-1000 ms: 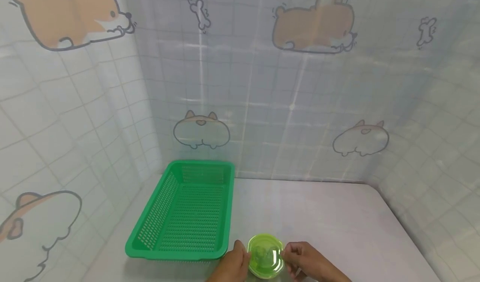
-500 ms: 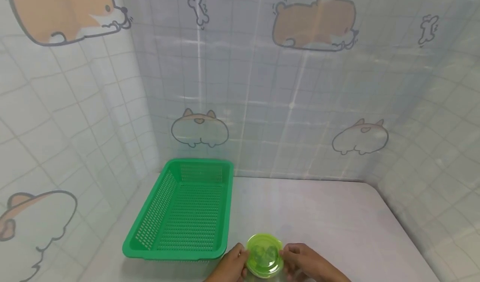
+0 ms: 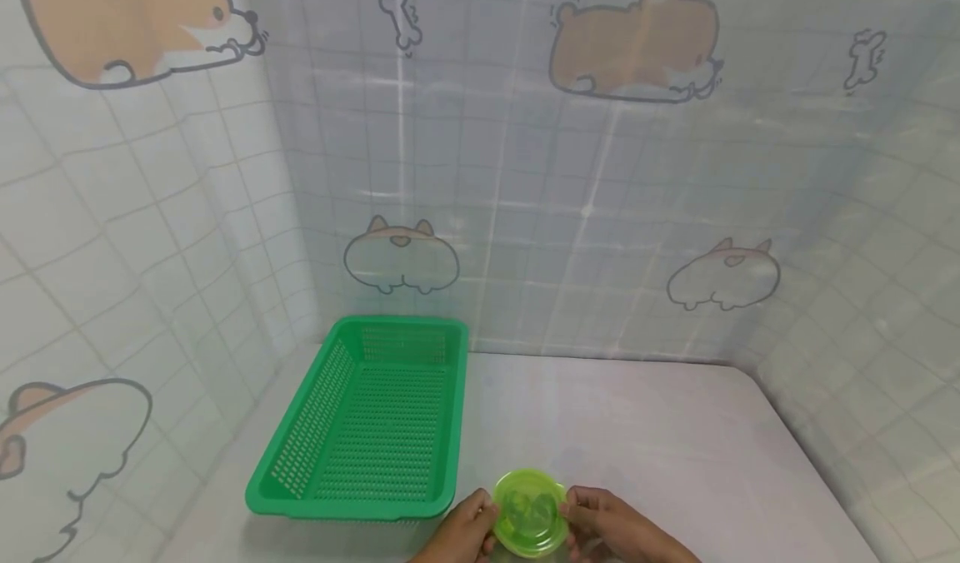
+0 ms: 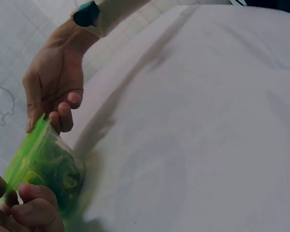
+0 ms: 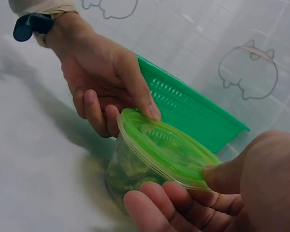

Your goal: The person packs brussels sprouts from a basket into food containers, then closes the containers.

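A round clear plastic food container (image 5: 130, 169) with a bright green lid (image 3: 529, 513) stands between my two hands at the bottom of the head view. Dark green, crumpled-looking contents (image 4: 58, 171) show through its wall. My left hand (image 3: 463, 526) pinches the lid's rim on the left, its thumb on top and its fingers curled beneath. On the opposite side my right hand (image 3: 611, 523) pinches the rim between thumb and fingers, as the right wrist view shows. Both thumbs lie at the lid's edge, and the lid covers the container all round.
A green perforated plastic basket (image 3: 459, 430) stands left of the container, close beyond my left hand. White cloth covers the table (image 3: 637, 430). Curtain-like walls with cartoon dogs (image 3: 401, 255) and a grid pattern enclose the table's back and sides.
My left fingers have curled in closer around the rim. The container has tipped slightly, so more of its clear side shows below the lid. The head view has shifted a little.
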The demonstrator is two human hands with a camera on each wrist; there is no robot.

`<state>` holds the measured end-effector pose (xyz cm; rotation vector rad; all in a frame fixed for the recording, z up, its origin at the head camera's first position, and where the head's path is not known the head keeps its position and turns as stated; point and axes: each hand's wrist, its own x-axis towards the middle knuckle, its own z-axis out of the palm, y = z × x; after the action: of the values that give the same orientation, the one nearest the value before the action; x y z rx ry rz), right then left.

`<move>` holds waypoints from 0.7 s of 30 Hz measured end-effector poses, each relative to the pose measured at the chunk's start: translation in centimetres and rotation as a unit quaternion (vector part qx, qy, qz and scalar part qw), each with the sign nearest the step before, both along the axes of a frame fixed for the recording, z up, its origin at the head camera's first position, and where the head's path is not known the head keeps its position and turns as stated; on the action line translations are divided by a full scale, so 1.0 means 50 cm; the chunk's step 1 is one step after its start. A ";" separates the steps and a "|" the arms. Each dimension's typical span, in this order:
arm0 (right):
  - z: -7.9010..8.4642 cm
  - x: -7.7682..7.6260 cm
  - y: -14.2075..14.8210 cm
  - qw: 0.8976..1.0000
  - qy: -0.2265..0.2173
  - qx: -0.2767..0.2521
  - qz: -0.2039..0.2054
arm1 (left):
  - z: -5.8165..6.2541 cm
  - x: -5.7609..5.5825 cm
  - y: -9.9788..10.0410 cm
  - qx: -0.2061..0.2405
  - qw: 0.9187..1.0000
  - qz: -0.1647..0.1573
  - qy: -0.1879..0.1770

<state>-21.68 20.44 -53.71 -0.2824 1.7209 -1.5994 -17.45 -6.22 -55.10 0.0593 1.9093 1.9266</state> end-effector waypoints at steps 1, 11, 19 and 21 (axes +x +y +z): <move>-0.002 0.001 -0.001 1.000 0.000 0.001 -0.001 | -0.001 0.001 -0.001 0.004 1.000 0.000 -0.002; -0.009 0.003 -0.003 1.000 -0.006 -0.007 -0.016 | -0.012 0.000 -0.001 0.034 0.999 -0.005 -0.004; -0.014 0.003 0.000 1.000 -0.008 -0.024 -0.016 | -0.013 -0.002 -0.002 0.041 0.999 -0.001 -0.009; -0.013 0.003 0.002 0.999 -0.002 -0.031 -0.010 | -0.013 -0.002 -0.001 0.044 0.999 0.001 -0.012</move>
<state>-21.52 20.51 -54.36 -0.2936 1.6782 -1.6695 -17.56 -6.28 -55.72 0.0595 1.8100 2.0024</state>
